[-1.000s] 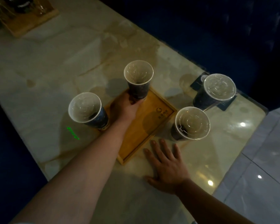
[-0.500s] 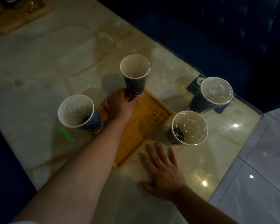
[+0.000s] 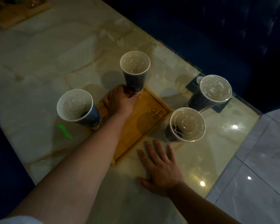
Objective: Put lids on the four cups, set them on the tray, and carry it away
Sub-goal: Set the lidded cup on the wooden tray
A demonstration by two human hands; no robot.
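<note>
A wooden tray (image 3: 141,120) lies on the marble counter. My left hand (image 3: 120,101) grips the base of a dark paper cup with a clear lid (image 3: 135,73), which stands at the tray's far corner. Another lidded cup (image 3: 78,109) stands at the tray's left corner. Two more lidded cups stand off the tray on the right: one close to its right edge (image 3: 184,125), the other farther back (image 3: 212,92). My right hand (image 3: 158,164) rests flat on the counter beside the tray's near end, fingers spread, holding nothing.
The marble counter (image 3: 55,54) ends at the right above a tiled floor (image 3: 257,175). A dark coaster (image 3: 194,83) lies under the far right cup. Another wooden board (image 3: 14,12) sits at the far left. A green light mark (image 3: 65,131) shows on the counter.
My left hand has shifted the held cup slightly toward the tray's far corner. My right hand has stayed flat on the counter. The view has shifted a little.
</note>
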